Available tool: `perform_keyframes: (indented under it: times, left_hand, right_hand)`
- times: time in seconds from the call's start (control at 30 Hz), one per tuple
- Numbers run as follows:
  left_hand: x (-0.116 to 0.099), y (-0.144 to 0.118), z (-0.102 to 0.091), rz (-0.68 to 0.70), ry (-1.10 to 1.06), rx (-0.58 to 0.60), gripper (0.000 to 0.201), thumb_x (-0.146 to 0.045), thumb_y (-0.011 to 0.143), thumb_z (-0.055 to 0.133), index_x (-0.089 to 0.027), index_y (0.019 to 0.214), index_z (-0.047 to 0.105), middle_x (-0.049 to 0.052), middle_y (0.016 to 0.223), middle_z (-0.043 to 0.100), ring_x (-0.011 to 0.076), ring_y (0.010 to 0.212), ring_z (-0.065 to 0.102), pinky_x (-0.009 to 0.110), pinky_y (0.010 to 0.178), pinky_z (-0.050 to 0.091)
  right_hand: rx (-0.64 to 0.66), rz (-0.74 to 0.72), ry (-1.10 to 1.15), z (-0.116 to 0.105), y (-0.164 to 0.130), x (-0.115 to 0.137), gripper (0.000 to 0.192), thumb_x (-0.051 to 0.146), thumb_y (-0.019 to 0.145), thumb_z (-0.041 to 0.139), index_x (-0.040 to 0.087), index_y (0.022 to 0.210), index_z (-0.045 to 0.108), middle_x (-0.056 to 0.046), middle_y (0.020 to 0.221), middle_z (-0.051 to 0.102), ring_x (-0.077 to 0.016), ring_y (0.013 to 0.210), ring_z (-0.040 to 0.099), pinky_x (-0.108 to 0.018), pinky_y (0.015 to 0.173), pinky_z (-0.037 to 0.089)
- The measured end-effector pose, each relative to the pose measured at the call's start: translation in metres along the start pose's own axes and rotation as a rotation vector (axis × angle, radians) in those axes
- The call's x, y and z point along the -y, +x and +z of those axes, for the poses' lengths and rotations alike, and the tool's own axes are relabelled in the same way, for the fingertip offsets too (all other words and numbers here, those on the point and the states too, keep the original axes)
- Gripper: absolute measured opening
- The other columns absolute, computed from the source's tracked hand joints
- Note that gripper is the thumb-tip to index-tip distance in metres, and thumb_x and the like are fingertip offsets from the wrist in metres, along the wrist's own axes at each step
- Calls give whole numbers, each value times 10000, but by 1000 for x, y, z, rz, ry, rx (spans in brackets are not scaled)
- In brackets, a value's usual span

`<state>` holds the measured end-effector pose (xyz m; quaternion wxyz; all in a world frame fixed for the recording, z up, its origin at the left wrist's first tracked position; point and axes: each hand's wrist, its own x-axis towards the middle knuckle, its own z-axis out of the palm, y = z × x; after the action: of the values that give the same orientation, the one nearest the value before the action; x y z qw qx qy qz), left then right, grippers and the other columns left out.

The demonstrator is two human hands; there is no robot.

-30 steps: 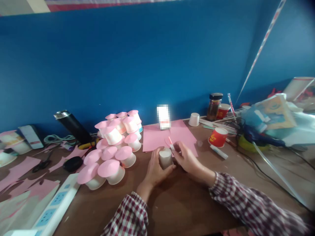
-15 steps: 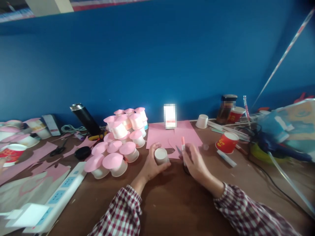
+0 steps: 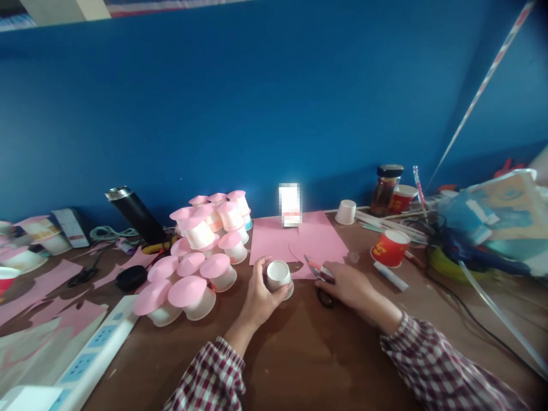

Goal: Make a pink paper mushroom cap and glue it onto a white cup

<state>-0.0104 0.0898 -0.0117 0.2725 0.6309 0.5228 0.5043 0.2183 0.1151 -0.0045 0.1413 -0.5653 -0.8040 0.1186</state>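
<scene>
My left hand (image 3: 260,294) is wrapped around a white paper cup (image 3: 279,275), which stands upside down on the brown table with its base up. My right hand (image 3: 353,287) is low over the table to the right of the cup, its fingers closed around a pink-capped stick (image 3: 317,266), perhaps a pen; most of it is hidden. Beneath and beside those fingers lie scissors (image 3: 325,298) with dark handles, their blades pointing away from me. Pink paper (image 3: 274,234) lies just beyond both hands.
Left of my hands stand several upturned cups with pink paper cone tops (image 3: 187,291). A power strip (image 3: 92,348) and black bottle (image 3: 136,214) are farther left. At right are a red cup (image 3: 390,248), a white tube (image 3: 391,277) and a lone white cup (image 3: 346,212).
My right hand has lowered and tipped the upright pink-capped stick toward the table, beside the scissors. My left hand keeps hold of the cup. The view has shifted slightly right.
</scene>
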Motion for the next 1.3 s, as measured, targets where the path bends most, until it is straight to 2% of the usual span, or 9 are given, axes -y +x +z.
perform_keyframes:
  times: [0.23, 0.43, 0.63, 0.77, 0.87, 1.0, 1.07, 1.2, 1.3]
  left_hand:
    - [3, -3, 2, 49, 31, 100, 493, -206, 672, 638, -189, 1113, 419, 74, 1012, 552, 224, 942, 551, 385, 875, 417]
    - [4, -4, 4, 75, 4, 154, 562, -233, 674, 658, -195, 1175, 408, 90, 1113, 541, 236, 1041, 528, 389, 937, 391]
    - [6, -4, 7, -21, 93, 81, 693, -314, 611, 738, -202, 1196, 384, 90, 1160, 514, 250, 1085, 507, 415, 944, 388]
    - [5, -3, 7, -14, 88, 101, 702, -283, 634, 717, -195, 1227, 353, 98, 1188, 510, 244, 1107, 503, 405, 956, 389]
    - [6, -3, 7, 52, 68, 119, 668, -219, 682, 655, -185, 1264, 328, 111, 1236, 490, 239, 1152, 481, 400, 993, 366]
    - [8, -5, 7, 84, 32, 148, 707, -159, 688, 611, -168, 1320, 294, 118, 1238, 490, 242, 1147, 486, 408, 1013, 350]
    - [7, -6, 6, 63, 21, 163, 755, -170, 686, 623, -164, 1349, 261, 122, 1233, 489, 252, 1150, 481, 431, 1025, 331]
    - [2, -7, 2, -5, 10, 153, 885, -300, 685, 684, -194, 1396, 168, 134, 1289, 428, 282, 1228, 398, 474, 1042, 286]
    - [0, -8, 0, -13, -34, 117, 824, -358, 748, 631, -221, 1403, 151, 133, 1314, 403, 265, 1241, 385, 464, 1039, 292]
  right_hand:
    - [29, 84, -101, -14, 0, -17, 199, 399, 829, 509, 208, 866, 550, -57, 834, 670, -227, 750, 625, -259, 551, 336]
    - [25, 180, -240, -20, -3, -20, 204, 344, 839, 479, 173, 901, 573, -120, 839, 682, -284, 757, 646, -288, 543, 371]
    - [-96, 18, -128, -13, -2, -1, 320, 209, 905, 352, 156, 1141, 561, -133, 998, 682, -251, 864, 653, -314, 690, 469]
    - [-100, -29, -92, -10, -3, 7, 388, 165, 883, 380, 211, 1231, 545, -101, 1105, 666, -240, 938, 643, -314, 757, 487]
    - [-75, 25, -117, -15, -5, 9, 363, 163, 880, 405, 256, 1176, 593, -80, 1014, 702, -232, 882, 660, -290, 704, 486]
    - [-54, 116, -174, -22, -5, 9, 269, 198, 872, 445, 195, 1038, 656, -118, 855, 716, -241, 774, 671, -260, 582, 448]
    - [-58, 151, -186, -21, -4, 8, 270, 197, 861, 454, 189, 1055, 643, -118, 824, 712, -246, 730, 670, -261, 552, 431]
    - [-166, 119, 3, -9, -1, 10, 365, 222, 857, 458, 162, 1209, 534, -112, 910, 705, -249, 764, 662, -284, 591, 445]
    - [-222, 40, 304, 3, 0, 21, 343, 310, 871, 455, 165, 1170, 540, -79, 900, 693, -219, 767, 643, -279, 622, 461]
